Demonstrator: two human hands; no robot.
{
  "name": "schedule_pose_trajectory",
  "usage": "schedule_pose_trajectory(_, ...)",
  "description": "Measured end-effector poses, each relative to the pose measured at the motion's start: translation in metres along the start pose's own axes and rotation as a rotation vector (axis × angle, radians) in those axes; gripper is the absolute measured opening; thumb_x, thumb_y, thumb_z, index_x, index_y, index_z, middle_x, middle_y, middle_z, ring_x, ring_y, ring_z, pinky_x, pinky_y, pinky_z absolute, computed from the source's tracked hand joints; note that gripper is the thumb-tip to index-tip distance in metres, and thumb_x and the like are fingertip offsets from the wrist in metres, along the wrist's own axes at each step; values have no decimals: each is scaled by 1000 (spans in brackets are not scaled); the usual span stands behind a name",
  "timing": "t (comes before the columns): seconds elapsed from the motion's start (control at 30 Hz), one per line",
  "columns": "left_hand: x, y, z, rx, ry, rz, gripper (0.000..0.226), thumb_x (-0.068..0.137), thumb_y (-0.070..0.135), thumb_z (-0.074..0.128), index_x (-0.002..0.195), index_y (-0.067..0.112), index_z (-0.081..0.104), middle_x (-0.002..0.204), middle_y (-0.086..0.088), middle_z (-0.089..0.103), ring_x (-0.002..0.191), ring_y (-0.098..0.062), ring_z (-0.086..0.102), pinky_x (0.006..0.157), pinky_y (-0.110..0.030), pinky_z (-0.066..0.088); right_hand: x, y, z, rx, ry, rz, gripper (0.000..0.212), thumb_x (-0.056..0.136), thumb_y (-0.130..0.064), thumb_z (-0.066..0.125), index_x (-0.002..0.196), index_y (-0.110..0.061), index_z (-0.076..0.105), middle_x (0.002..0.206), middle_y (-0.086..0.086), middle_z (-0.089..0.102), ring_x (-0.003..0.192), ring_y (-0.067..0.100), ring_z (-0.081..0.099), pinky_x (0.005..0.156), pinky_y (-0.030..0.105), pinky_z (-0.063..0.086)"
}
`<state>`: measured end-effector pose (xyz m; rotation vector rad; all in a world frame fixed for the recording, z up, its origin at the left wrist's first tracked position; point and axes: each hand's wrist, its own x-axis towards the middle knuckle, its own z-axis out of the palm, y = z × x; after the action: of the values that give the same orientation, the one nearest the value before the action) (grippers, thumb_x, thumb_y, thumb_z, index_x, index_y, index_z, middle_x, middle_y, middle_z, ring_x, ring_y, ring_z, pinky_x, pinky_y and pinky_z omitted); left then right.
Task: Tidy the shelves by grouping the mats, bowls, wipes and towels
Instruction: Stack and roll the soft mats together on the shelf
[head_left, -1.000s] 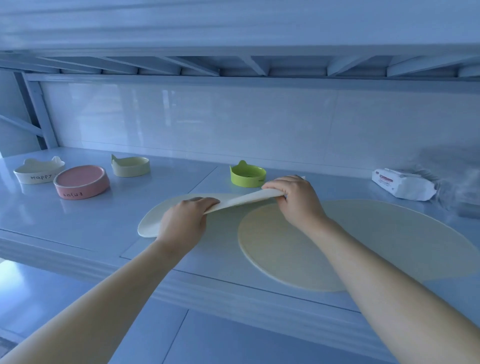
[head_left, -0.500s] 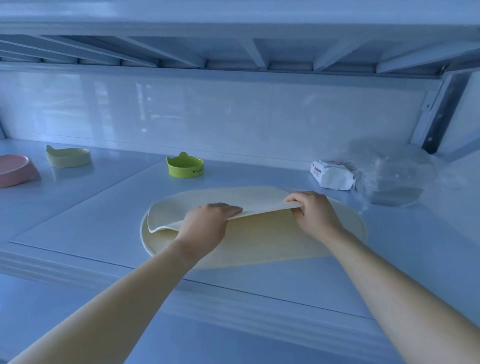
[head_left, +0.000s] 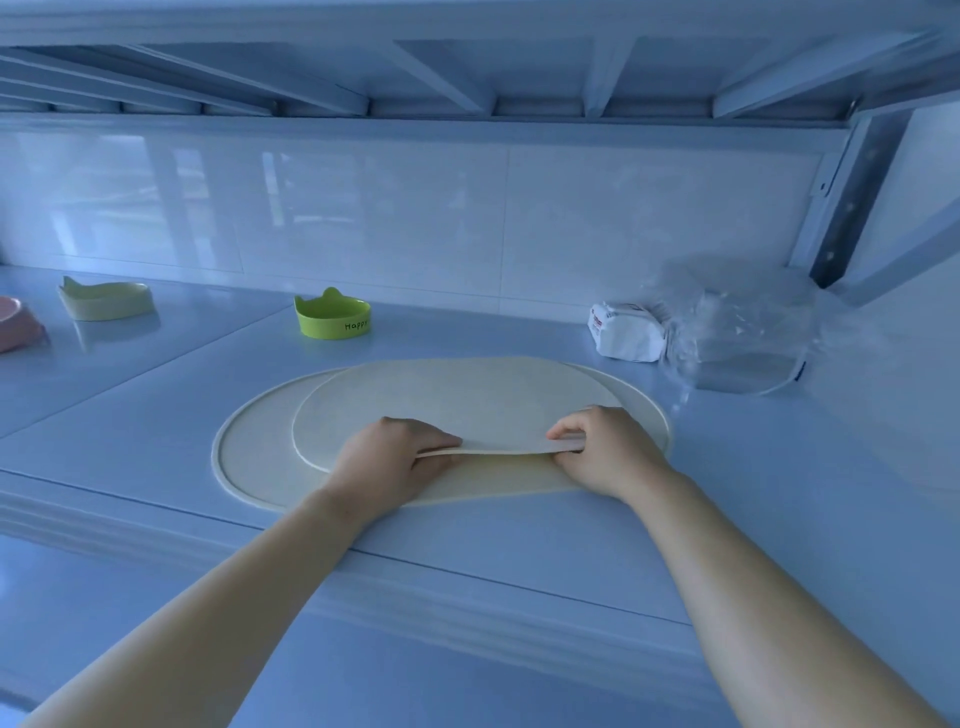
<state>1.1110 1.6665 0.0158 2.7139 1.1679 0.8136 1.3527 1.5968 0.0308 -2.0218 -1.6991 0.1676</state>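
Note:
Two cream oval mats lie stacked on the shelf. The upper mat (head_left: 452, 400) rests on the larger rimmed lower mat (head_left: 254, 441), shifted to the right. My left hand (head_left: 389, 457) and my right hand (head_left: 602, 447) both pinch the upper mat's near edge, which is lifted slightly. A green bowl (head_left: 332, 318) marked "Happy" stands behind the mats. A cream bowl (head_left: 106, 300) and part of a pink bowl (head_left: 15, 325) sit at the left. A white pack of wipes (head_left: 626, 332) lies at the right.
A clear crumpled plastic bag (head_left: 737, 332) sits beside the wipes at the right, next to a grey upright post (head_left: 857, 192). The shelf above (head_left: 467, 62) hangs low overhead. A lower shelf (head_left: 363, 675) shows under my arms.
I carried the smaller mat rightward and laid it onto the larger mat; it now lies nearly flat, with only its near edge raised. My view has shifted right.

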Motion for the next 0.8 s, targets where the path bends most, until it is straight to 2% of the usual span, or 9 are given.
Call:
schedule_pose_trajectory(0.13,-4,8,-3,-29,61,-60,43,74,67,52,94,35,72,100,14,70,93,-11,63,71,-21,44,-2,-4,-1,-101,-7,-15,25,76,-38,66,101,-37,65,114,-12,60,115,13,50,110,50,24)
schedule_pose_trajectory(0.2,-5,10,-5,-55,94,-91,29,76,58,63,88,34,73,94,13,71,86,-12,64,68,-21,44,-4,-6,-1,28,-18,-104,27,72,-41,73,99,-36,67,111,-13,61,112,9,52,108,39,32)
schedule_pose_trajectory(0.27,-8,9,-5,-15,136,-29,29,76,59,57,82,36,73,86,14,72,77,-12,65,63,-22,47,-8,-12,0,194,-86,-185,24,73,-33,77,96,-28,72,104,-13,62,104,4,56,91,13,38)
schedule_pose_trajectory(0.3,-9,8,-4,21,164,25,31,75,60,52,79,36,72,80,15,71,72,-13,65,59,-24,49,-9,-14,2,225,-108,-214,21,73,-29,77,93,-25,73,100,-13,63,101,3,57,86,6,38)
schedule_pose_trajectory(0.4,-12,7,-5,54,217,96,31,75,56,48,73,35,71,69,15,69,59,-13,63,50,-25,49,-7,-14,3,254,-101,-229,10,73,-30,77,82,-27,74,95,-11,71,95,2,61,84,14,44)
schedule_pose_trajectory(0.47,-12,9,-6,35,196,93,33,72,60,50,70,35,71,68,16,68,59,-7,61,51,-22,47,-7,-13,1,250,-110,-221,3,72,-31,75,75,-31,73,91,-13,71,90,0,61,75,16,42)
schedule_pose_trajectory(0.57,-11,12,-7,-3,102,32,41,62,71,50,68,34,68,69,18,65,63,2,55,55,-19,43,-5,-13,2,226,-126,-249,5,71,-31,71,68,-35,69,86,-12,70,87,3,61,74,20,43)
schedule_pose_trajectory(0.7,-8,10,-7,-32,23,-9,51,53,78,50,71,33,66,74,18,61,69,3,52,59,-17,40,-6,-14,2,224,-172,-250,13,66,-39,78,75,-35,71,91,-12,68,90,2,58,77,20,44)
schedule_pose_trajectory(0.8,-7,7,-4,-82,38,-13,47,66,71,45,72,30,66,71,15,60,66,1,52,61,-23,45,-6,-15,2,261,-121,-203,16,70,-40,77,81,-30,72,82,-15,64,76,-1,55,70,19,43)
